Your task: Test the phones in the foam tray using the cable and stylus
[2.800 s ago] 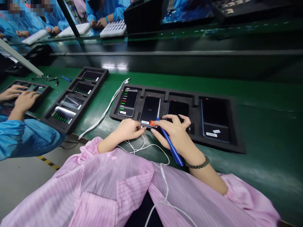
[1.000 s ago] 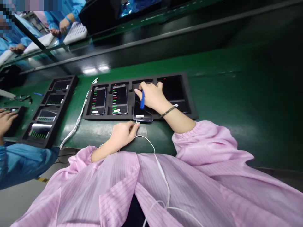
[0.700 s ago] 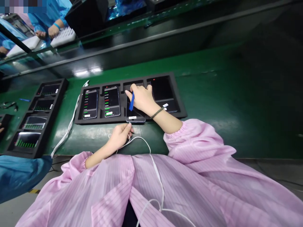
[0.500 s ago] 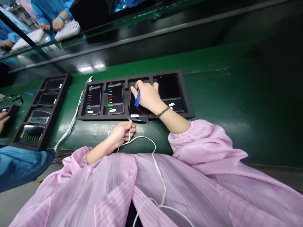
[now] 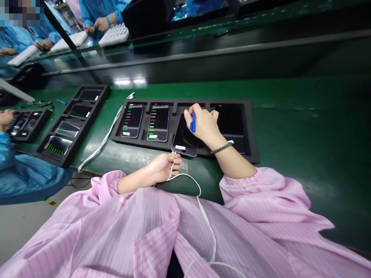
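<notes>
A black foam tray [image 5: 130,144] holds several phones in its compartments. My left hand [image 5: 165,166] pinches the end of a white cable [image 5: 188,175] against the near edge of a dark-screened phone [image 5: 185,135], which lies askew over its compartment. My right hand [image 5: 204,125] holds a blue pen [image 5: 193,122] above that phone. Left of it are two phones showing lit text lists, a middle one [image 5: 158,121] and a leftmost one [image 5: 132,120]. Under and beyond my right wrist, a dark phone [image 5: 231,123] fills the rightmost compartment.
A second black tray [image 5: 89,119] with several phones stands at the left, white cables [image 5: 101,144] between the trays. A person's blue sleeve [image 5: 34,173] and hand are at far left, near another tray [image 5: 40,125]. Across the bench, people's hands rest near white trays [image 5: 114,36].
The view has shifted, so the tray and both hands appear further right and slightly lower. Both hands keep nearly the same places at the phone. More of the far-left tray shows.
</notes>
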Motion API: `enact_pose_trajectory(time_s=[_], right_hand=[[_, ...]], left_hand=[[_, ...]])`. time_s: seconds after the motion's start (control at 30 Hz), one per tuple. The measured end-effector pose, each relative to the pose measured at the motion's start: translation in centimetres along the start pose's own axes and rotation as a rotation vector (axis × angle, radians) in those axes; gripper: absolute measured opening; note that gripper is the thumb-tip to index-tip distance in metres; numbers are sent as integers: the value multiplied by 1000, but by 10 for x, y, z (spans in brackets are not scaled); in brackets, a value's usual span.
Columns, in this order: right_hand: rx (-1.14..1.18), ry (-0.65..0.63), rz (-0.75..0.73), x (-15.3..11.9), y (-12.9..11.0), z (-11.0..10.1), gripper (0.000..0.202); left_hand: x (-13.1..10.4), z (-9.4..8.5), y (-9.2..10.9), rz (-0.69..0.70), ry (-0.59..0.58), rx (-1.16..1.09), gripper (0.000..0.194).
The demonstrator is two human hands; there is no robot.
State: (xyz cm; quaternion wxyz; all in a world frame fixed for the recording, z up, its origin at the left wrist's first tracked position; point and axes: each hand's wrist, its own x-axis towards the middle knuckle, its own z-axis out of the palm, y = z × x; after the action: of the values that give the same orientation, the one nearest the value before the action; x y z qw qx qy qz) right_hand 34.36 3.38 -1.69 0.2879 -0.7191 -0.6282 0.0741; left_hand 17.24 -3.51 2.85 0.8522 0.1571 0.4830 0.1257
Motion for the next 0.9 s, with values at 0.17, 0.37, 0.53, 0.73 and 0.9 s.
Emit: enact_pose_trajectory(time_s=[0.17,0.37,0.53,0.73,0.9], right_hand=[[7,98,-36,-7,4,-8,37],[-40,332,-9,-22,23,-25,33],[-3,376,46,-32,32,-28,30],[25,425,58,-38,31,-29,35],[48,432,53,-38,33,-29,34]], left_hand=[[-11,-26,0,348,45,709,24],[-70,-35,7,919,-353,1607,40],[-72,-19,7,851,-866,1880,44],[-55,-22,6,1332,-757,1964,19],[-70,-15,21,1797,-664,1762,21]])
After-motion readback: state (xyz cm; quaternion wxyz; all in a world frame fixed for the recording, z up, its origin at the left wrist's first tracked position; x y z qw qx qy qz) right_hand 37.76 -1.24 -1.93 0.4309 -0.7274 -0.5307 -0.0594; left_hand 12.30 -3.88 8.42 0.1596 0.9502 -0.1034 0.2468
